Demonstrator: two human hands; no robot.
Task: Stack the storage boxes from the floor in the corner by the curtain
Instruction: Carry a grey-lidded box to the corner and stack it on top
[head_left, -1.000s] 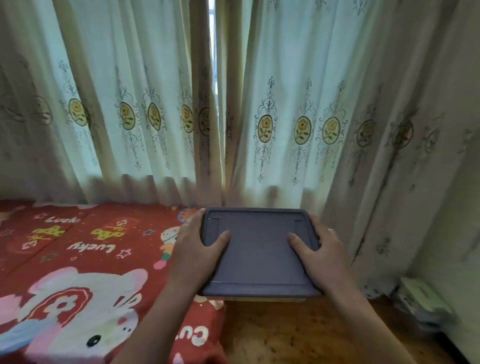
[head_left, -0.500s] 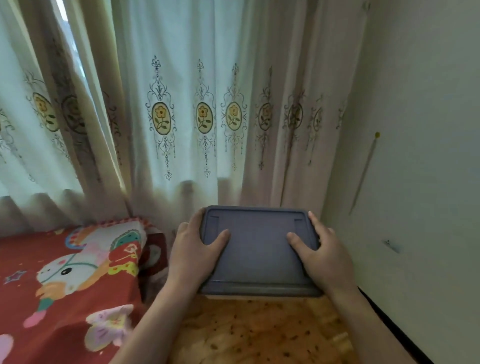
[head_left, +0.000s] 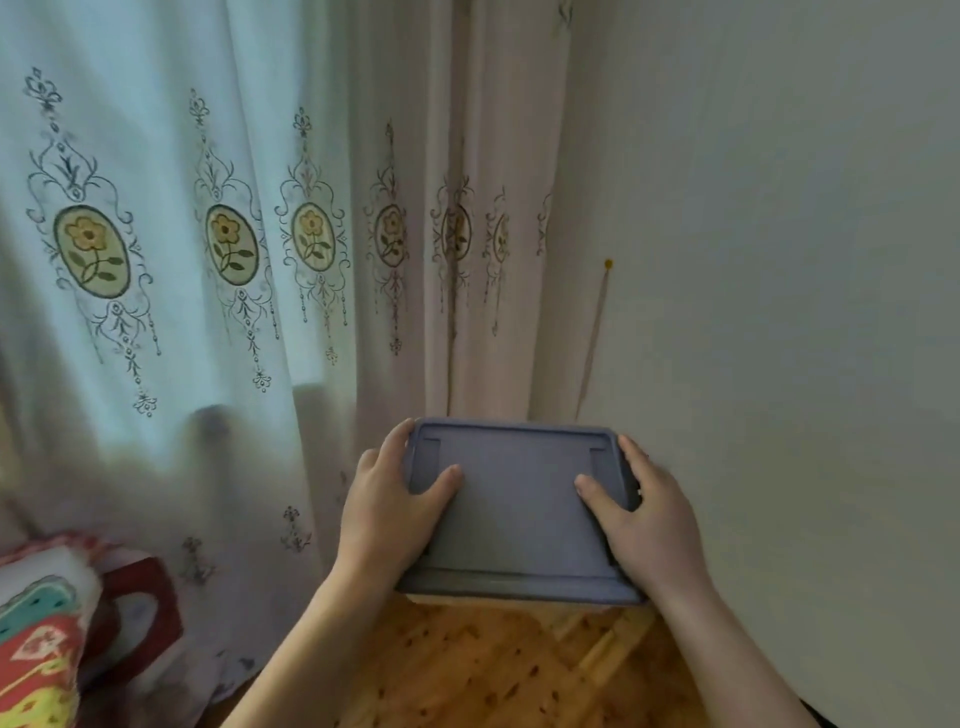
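Evidently a carry: the rectangular grey-blue plastic storage box (head_left: 519, 512) is held lid-up above the speckled wooden floor (head_left: 498, 670), facing the corner where the pale flower-embroidered curtain (head_left: 260, 260) meets the plain white wall (head_left: 779, 260). Left hand (head_left: 389, 509) and right hand (head_left: 649, 519) clamp its opposite short ends, thumbs lying flat on the lid, fingers wrapped over the sides, probably to keep it level. A red patterned mat (head_left: 41, 639) lies near left.

A red cartoon-print blanket (head_left: 47, 623) lies low and well left of the fingers, a thin yellow-tipped stick (head_left: 595, 332) leans on the pale wall (head_left: 779, 260) above them, and wooden floor (head_left: 493, 670) spreads below.
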